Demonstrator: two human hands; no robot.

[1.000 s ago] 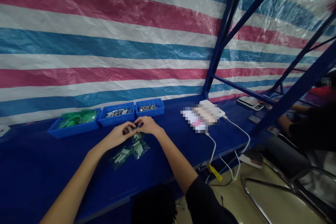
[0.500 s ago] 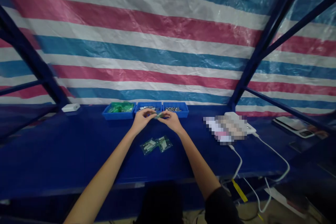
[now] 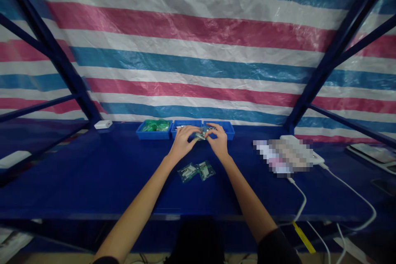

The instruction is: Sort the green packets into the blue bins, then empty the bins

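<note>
My left hand (image 3: 183,142) and my right hand (image 3: 218,140) meet in front of the blue bins. Between their fingertips is a small clear bag (image 3: 201,135), which both hands pinch; its contents are too small to tell. Nearer me, two small bags with pale and metallic pieces lie side by side, a left bag (image 3: 188,171) and a right bag (image 3: 205,170). Behind, the left blue bin (image 3: 154,135) holds green bags. The middle bin (image 3: 187,123) and the right bin (image 3: 229,130) hold small metal parts, partly hidden by my hands.
On the blue table (image 3: 123,181) a white box (image 3: 103,124) sits at the back left. To the right are a white device (image 3: 293,142), a blurred item and white cables (image 3: 305,202). A phone-like object (image 3: 371,152) lies far right. Blue frame posts flank the striped sheet.
The view has shifted, so the table things appear further right. My hands now sit closer to the right bin, and the bag between them shows more, with the right fingers raised.
</note>
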